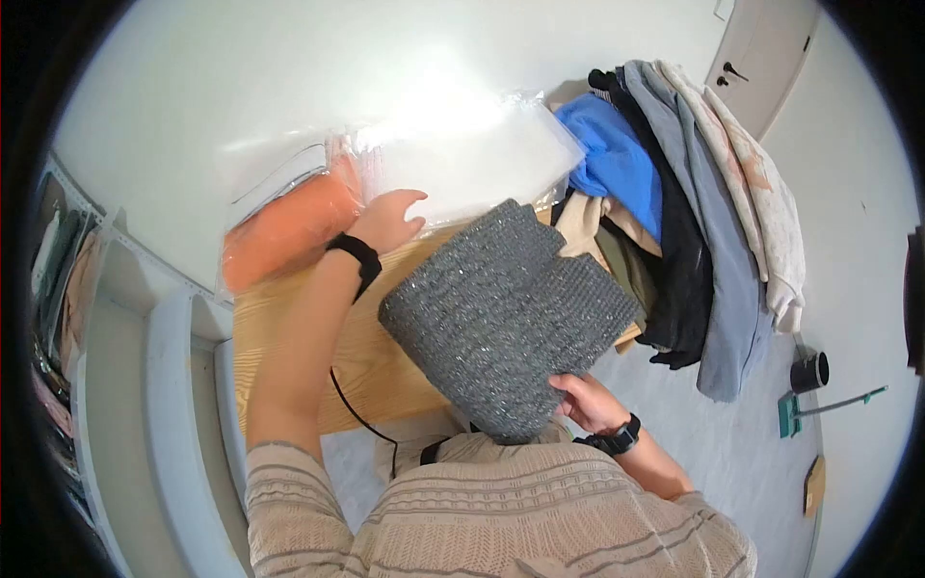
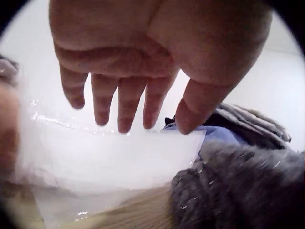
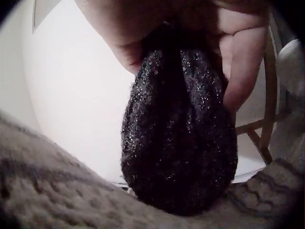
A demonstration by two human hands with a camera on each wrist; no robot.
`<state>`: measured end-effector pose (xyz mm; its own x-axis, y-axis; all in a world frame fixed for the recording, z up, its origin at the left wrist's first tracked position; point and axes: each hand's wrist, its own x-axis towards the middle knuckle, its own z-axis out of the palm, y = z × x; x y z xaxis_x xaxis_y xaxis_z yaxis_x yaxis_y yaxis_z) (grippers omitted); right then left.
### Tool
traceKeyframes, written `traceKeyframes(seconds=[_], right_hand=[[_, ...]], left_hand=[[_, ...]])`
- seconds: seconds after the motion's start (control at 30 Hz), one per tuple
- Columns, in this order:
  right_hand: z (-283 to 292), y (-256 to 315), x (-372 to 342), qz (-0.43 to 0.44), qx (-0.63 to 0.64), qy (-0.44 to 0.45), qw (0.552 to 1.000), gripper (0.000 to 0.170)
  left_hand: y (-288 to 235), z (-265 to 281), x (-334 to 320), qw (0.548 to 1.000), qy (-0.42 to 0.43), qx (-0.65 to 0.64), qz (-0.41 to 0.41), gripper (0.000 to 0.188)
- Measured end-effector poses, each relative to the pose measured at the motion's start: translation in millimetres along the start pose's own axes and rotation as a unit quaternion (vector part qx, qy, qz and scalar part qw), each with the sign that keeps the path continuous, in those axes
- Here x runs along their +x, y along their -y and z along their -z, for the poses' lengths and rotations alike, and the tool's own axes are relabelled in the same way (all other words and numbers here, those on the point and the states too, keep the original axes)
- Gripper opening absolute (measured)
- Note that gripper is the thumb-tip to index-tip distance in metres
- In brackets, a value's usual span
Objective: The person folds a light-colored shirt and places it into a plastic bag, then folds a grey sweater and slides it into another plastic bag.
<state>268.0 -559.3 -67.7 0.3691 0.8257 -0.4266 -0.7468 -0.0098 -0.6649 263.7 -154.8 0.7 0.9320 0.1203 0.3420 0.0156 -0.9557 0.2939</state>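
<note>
A folded dark grey knit sweater (image 1: 506, 318) with shiny flecks is held in front of the body. My right hand (image 1: 590, 405) grips its lower right edge, thumb on top; in the right wrist view the folded knit (image 3: 178, 133) hangs from the fingers. My left hand (image 1: 385, 220) reaches over the table's back part with nothing in it, its fingers spread apart in the left wrist view. Beneath and beyond it lie clear plastic bags (image 1: 462, 159) in a flat stack. Left of that hand is an orange garment (image 1: 294, 226) in clear plastic.
On the right a heap of clothes, with a blue garment (image 1: 612, 144) and a grey-blue one (image 1: 723, 260), hangs over the wooden table's (image 1: 279, 337) edge. A black cable (image 1: 361, 419) runs off the front. Shelves (image 1: 173, 385) with bagged clothes stand at left.
</note>
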Motion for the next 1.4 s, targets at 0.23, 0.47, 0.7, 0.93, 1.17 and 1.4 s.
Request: traceKeyframes(seconds=[0.23,0.47,0.7,0.93,1.17,1.4], right_hand=[[-56,-3,28,-0.122,-0.189,0.119,0.967,0.052],[-69,-20,42,-0.133,-0.388,0.272,0.871,0.061],[-50,110,-4,-0.091,-0.335,0.29,0.892,0.031],[-10,185,131,0.115,-0.093,-0.021,0.989,0.027],[10,192,245,0.087,-0.064,-0.15,0.983,0.026],[-6,190,248,0.184,-0.088,-0.176,0.963,0.031]], left_hand=[[-35,43,-20,0.93,0.256,-0.226,0.135,0.055],[-39,62,-49,0.936,0.341,-0.03,0.078,0.06],[-25,70,-6,0.973,0.185,-0.091,0.104,0.054],[-7,3,91,0.97,0.239,0.01,0.037,0.055],[3,-44,96,0.967,0.228,-0.088,0.068,0.067],[-12,-38,89,0.965,0.143,-0.214,0.039,0.051]])
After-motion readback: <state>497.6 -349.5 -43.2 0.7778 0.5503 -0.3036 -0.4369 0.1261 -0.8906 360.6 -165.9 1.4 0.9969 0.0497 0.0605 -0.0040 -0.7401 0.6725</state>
